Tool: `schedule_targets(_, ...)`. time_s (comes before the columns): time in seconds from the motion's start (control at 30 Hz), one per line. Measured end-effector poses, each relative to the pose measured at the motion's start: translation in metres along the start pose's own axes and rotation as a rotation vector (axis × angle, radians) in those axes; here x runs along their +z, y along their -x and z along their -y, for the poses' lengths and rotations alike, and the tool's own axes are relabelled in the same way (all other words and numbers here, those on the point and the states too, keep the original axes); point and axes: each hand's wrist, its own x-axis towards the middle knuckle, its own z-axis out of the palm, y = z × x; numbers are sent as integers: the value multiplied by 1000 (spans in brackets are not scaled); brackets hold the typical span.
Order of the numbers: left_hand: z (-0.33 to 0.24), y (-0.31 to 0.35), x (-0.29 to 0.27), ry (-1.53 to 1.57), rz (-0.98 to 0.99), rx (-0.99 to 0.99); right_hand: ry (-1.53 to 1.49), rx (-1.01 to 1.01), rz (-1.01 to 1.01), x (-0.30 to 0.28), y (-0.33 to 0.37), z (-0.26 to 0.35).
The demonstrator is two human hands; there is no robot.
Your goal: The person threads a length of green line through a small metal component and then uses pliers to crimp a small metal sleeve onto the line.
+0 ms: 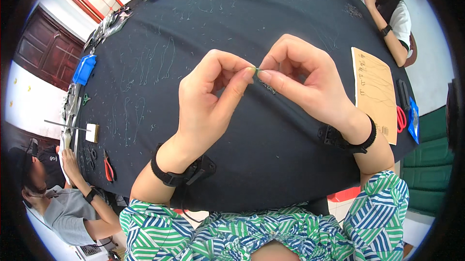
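Note:
Over the middle of the dark cloth, my left hand (209, 94) and my right hand (306, 77) meet fingertip to fingertip. Each has thumb and forefinger pinched on a tiny thin green strand (256, 71), most of which the fingers hide. Its exact kind is too small to make out. Just below the right thumb, a small heap of tiny dark metal-looking pieces (269, 87) lies on the cloth, partly covered by that hand. Both wrists wear black straps with a dark buckle or device.
Fine threads (145, 62) lie across the black tablecloth (252, 164). To the right are a brown sheet (375, 96) bearing thin lines, red-handled scissors (401, 119) and a blue packet (413, 120). Red-handled pliers (108, 168) and a blue tray (85, 69) are left. Other people sit around.

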Motion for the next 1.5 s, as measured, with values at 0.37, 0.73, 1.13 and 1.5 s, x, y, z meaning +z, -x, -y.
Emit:
schedule_targets(0.37,-2,2,1,73,-10,-72,277,-192,-65,-1,-2,6)
schedule_targets(0.73,10,-2,-5,76,15,-179,937,205,328,-73,4,-28)
schedule_targets(1.13,15,-9,-15,103,9,-152,1182,707,545,-78,-4,-57)
schedule_targets(1.5,16,-8,-19,160,-37,-116,686,82,187,-52,-8,5)
